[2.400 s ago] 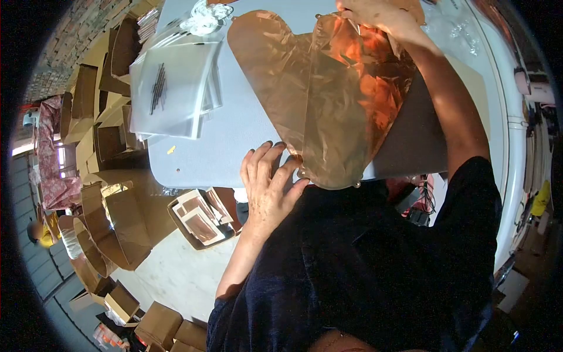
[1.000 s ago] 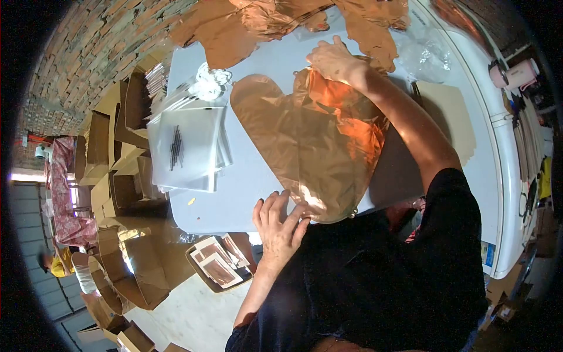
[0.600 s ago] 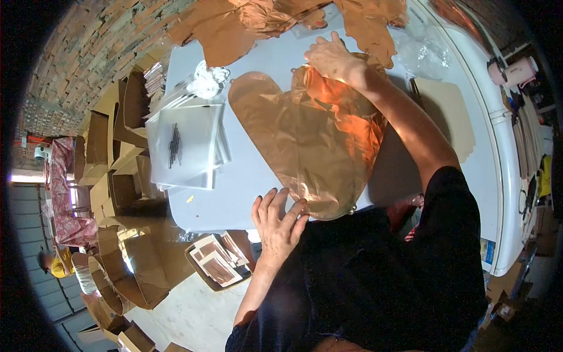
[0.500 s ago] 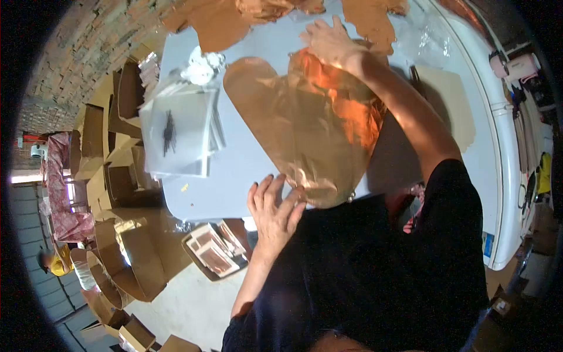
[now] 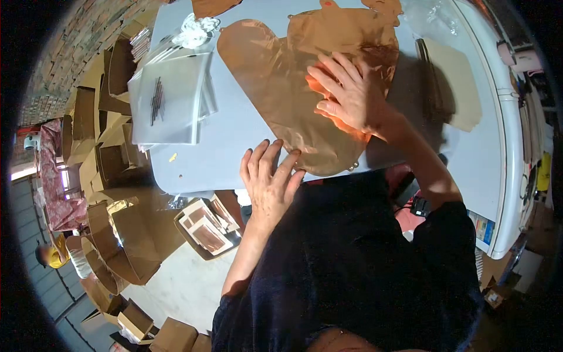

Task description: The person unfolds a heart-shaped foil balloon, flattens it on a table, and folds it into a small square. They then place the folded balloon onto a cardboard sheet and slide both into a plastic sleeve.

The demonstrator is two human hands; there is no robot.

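Fingers [image 5: 343,73] of the right hand [image 5: 349,94] lie spread and flat, palm down, pressing on the copper foil sheet [image 5: 281,76] without gripping it. Fingers [image 5: 267,161] of the left hand [image 5: 270,182] are likewise stretched out and slightly fanned, their tips resting on the near edge of the same sheet, close to the counter's front rim; nothing is clasped in either hand. That foil sheet (a rounded, balloon-like shape, creased and shiny) lies flat on the grey counter [image 5: 229,146], stretching from the left fingertips up past the right hand, with a brighter orange patch just under the right palm.

Left of both hands, apart from the foil, sits a stack of clear plastic bags [image 5: 167,100], and beyond it a crumpled white bundle [image 5: 196,32]. To the right of the right hand lies a flat piece of tan cardboard [image 5: 451,82]. Below the counter's edge, under the left wrist, a tray of packed items [image 5: 205,229] rests among open cardboard boxes [image 5: 117,234] on the floor.
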